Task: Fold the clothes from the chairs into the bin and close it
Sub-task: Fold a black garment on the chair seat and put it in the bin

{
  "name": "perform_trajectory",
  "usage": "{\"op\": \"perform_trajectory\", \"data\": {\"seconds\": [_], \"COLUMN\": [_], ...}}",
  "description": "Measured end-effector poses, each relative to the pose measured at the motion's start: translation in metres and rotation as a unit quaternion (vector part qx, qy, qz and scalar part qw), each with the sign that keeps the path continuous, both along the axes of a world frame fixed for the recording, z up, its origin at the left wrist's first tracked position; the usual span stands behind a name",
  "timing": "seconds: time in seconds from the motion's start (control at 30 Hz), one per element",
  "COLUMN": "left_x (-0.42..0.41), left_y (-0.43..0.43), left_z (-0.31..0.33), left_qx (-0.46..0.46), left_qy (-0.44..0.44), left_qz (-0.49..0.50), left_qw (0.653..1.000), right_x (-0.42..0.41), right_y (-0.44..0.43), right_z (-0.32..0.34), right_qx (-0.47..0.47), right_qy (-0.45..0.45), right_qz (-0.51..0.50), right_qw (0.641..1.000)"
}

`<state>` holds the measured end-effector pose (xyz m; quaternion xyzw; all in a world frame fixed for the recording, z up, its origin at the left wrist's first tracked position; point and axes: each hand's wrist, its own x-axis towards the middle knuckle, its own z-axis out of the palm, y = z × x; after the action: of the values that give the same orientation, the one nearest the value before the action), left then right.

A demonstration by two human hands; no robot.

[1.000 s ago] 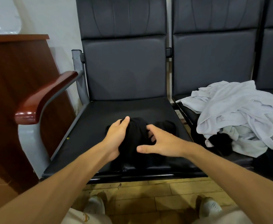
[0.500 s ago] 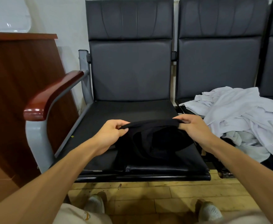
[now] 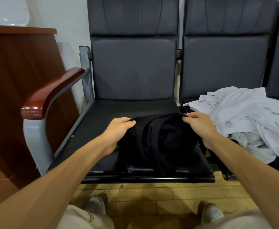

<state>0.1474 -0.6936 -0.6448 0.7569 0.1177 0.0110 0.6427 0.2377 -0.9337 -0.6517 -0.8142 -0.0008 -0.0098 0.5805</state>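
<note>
A black garment lies bunched on the seat of the left black chair. My left hand pinches its upper left edge between thumb and fingers. My right hand pinches the upper right edge, holding the top edge stretched between both hands just above the seat. The rest of the cloth drapes toward the seat's front edge. A heap of white and pale grey clothes covers the seat of the chair to the right. No bin is in view.
A red-brown wooden armrest on a grey metal frame stands left of the seat. A wooden cabinet fills the left side. The floor is yellow wood planks, with my two pale shoes at the bottom.
One second ago both hands lay on the bunched black garment. They have since taken its top edge, spread apart and lifted it slightly.
</note>
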Motion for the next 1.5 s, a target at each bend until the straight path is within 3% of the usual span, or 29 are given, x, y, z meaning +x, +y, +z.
{"op": "perform_trajectory", "data": {"seconds": [0.1,0.2,0.37,0.5,0.57,0.77,0.9,1.0,1.1,1.23,1.33,1.4,1.5], "left_x": [0.006,0.006,0.003,0.000,0.000,0.001,-0.004,-0.006,-0.006,-0.010,-0.016,-0.021,-0.026], "left_y": [0.001,0.005,0.006,0.009,0.007,0.001,0.006,0.009,0.009,0.011,0.013,0.018,0.022], "left_z": [-0.010,-0.015,-0.021,-0.028,-0.028,-0.010,0.003,0.005,-0.003,-0.018,-0.023,-0.023,-0.029], "left_qx": [0.002,-0.017,-0.003,0.062,0.067,-0.032,-0.127,-0.142,-0.065,0.105,0.183,0.223,0.351], "left_qy": [0.032,0.042,0.022,0.003,-0.017,-0.040,-0.059,-0.069,-0.069,-0.011,0.055,0.102,0.158], "left_qz": [0.016,-0.031,-0.039,-0.025,0.003,0.058,0.022,0.008,0.007,-0.071,-0.139,-0.206,-0.320], "left_qw": [0.999,0.999,0.999,0.998,0.998,0.997,0.990,0.987,0.995,0.992,0.972,0.947,0.866], "right_x": [-0.001,-0.013,-0.033,-0.030,-0.026,-0.026,-0.029,-0.029,-0.033,-0.034,-0.033,-0.036,-0.043], "right_y": [0.001,0.015,0.046,0.054,0.056,0.033,0.017,0.009,0.002,-0.010,-0.018,-0.020,-0.019], "right_z": [-0.011,-0.010,-0.010,-0.015,-0.013,0.007,0.017,0.023,0.021,0.013,0.002,-0.005,-0.010], "right_qx": [-0.250,-0.285,-0.340,-0.407,-0.387,-0.173,-0.067,-0.015,-0.084,-0.195,-0.313,-0.357,-0.364], "right_qy": [-0.132,-0.252,-0.097,-0.134,-0.168,-0.215,-0.234,-0.250,-0.248,-0.141,-0.105,-0.061,0.030], "right_qz": [0.026,0.130,0.239,0.272,0.263,0.146,0.097,0.075,0.099,0.181,0.221,0.265,0.335], "right_qw": [0.959,0.916,0.904,0.862,0.868,0.950,0.965,0.965,0.960,0.954,0.918,0.894,0.869]}}
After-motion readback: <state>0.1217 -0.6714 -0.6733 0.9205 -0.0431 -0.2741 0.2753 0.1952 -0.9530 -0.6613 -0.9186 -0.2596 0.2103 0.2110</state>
